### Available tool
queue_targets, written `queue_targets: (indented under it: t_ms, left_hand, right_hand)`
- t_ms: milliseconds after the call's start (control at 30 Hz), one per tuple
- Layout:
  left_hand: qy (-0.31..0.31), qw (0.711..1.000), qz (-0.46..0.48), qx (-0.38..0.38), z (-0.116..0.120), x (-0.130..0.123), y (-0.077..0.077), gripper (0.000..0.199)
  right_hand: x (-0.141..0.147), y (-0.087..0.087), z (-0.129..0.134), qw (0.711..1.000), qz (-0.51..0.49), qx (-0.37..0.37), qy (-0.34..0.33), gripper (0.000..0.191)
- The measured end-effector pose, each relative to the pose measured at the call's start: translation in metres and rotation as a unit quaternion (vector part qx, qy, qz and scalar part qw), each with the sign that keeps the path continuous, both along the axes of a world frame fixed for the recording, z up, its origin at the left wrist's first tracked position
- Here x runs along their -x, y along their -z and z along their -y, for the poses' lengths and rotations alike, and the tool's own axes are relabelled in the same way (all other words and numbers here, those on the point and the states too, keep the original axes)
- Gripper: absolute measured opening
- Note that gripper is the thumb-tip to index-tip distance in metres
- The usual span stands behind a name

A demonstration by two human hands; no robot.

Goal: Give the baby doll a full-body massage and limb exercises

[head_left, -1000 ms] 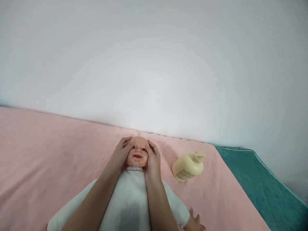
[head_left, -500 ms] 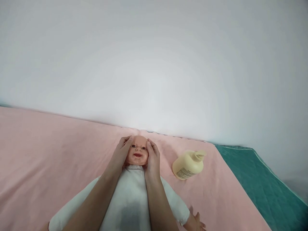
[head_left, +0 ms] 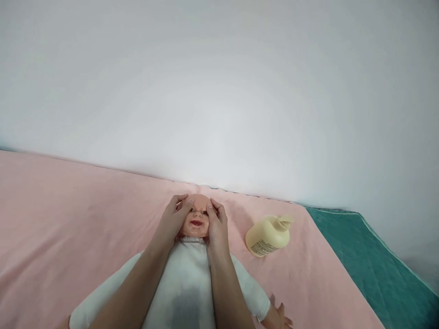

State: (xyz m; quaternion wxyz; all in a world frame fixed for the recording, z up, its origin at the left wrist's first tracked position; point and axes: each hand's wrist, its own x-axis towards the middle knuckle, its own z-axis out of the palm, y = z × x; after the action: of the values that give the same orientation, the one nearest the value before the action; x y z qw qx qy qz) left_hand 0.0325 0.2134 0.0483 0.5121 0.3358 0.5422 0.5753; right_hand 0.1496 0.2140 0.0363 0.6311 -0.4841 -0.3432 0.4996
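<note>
A baby doll (head_left: 187,278) in a white cloth top lies on its back, its head toward the wall. My left hand (head_left: 174,218) cups the left side of the doll's head (head_left: 197,203), its thumb resting near the brow and inner corner of one eye. On the other side my right hand (head_left: 218,224) holds the head, with the thumb by the outer end of the other eye. Fingers of both hands curl round the sides of the head, and their tips are partly hidden. A grey patch shows on the doll's chest.
A pale yellow pump bottle (head_left: 267,235) stands to the right of the doll. Beneath both lies a pink sheet (head_left: 85,205); a green quilted cover (head_left: 377,260) shows at the right. A plain white wall (head_left: 219,91) rises behind.
Both thumbs have shifted inward over the doll's brows, the left one more, partly covering the eyes. The hands stay on the head, and the bottle has not moved.
</note>
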Motion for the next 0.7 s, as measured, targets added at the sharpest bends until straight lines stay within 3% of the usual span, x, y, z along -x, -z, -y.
queue_targets:
  t_ms: [400, 700]
  left_hand:
    - [-0.013, 0.999, 0.036, -0.021, -0.005, 0.001, 0.012, 0.047]
    - [0.012, 1.000, 0.002, -0.012, 0.004, 0.000, -0.005, 0.059]
  right_hand:
    - [-0.004, 0.014, -0.008, 0.998, -0.055, -0.016, -0.010, 0.035]
    - [0.000, -0.001, -0.003, 0.999, -0.022, -0.006, -0.031, 0.050]
